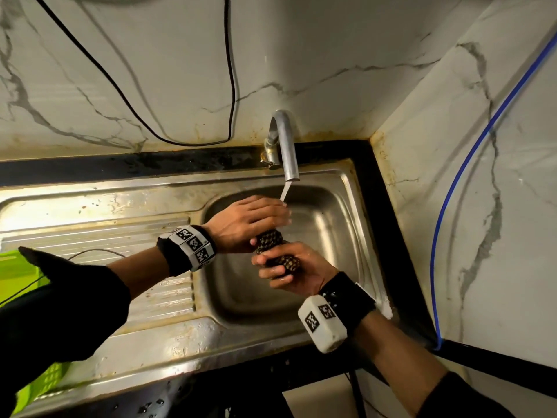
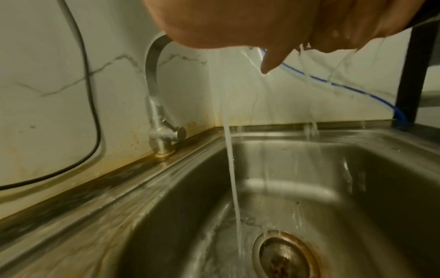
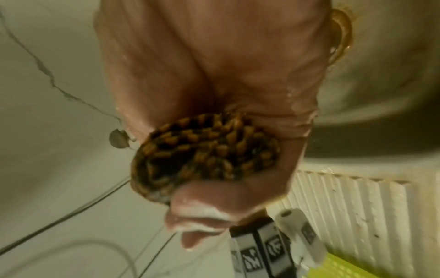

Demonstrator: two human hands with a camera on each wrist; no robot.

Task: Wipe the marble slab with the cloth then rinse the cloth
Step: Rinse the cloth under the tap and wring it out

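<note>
A dark brown-and-black checked cloth (image 1: 270,243) is rolled into a tight wad over the steel sink basin (image 1: 334,227). My left hand (image 1: 256,221) grips its upper end under the faucet (image 1: 286,149). A thin water stream (image 1: 285,192) falls onto that hand's fingers. My right hand (image 1: 283,268) grips the lower end from below. The right wrist view shows the cloth (image 3: 207,156) bunched in my wet right hand (image 3: 214,75). In the left wrist view, water runs off my left hand (image 2: 226,24) toward the drain (image 2: 285,257); the cloth is hidden there.
Marble wall panels (image 1: 150,70) rise behind and to the right of the sink. A ribbed draining board (image 1: 99,233) lies at the left, with a green basket (image 1: 15,273) beyond it. A black cable (image 1: 232,86) and a blue hose (image 1: 452,206) hang along the walls.
</note>
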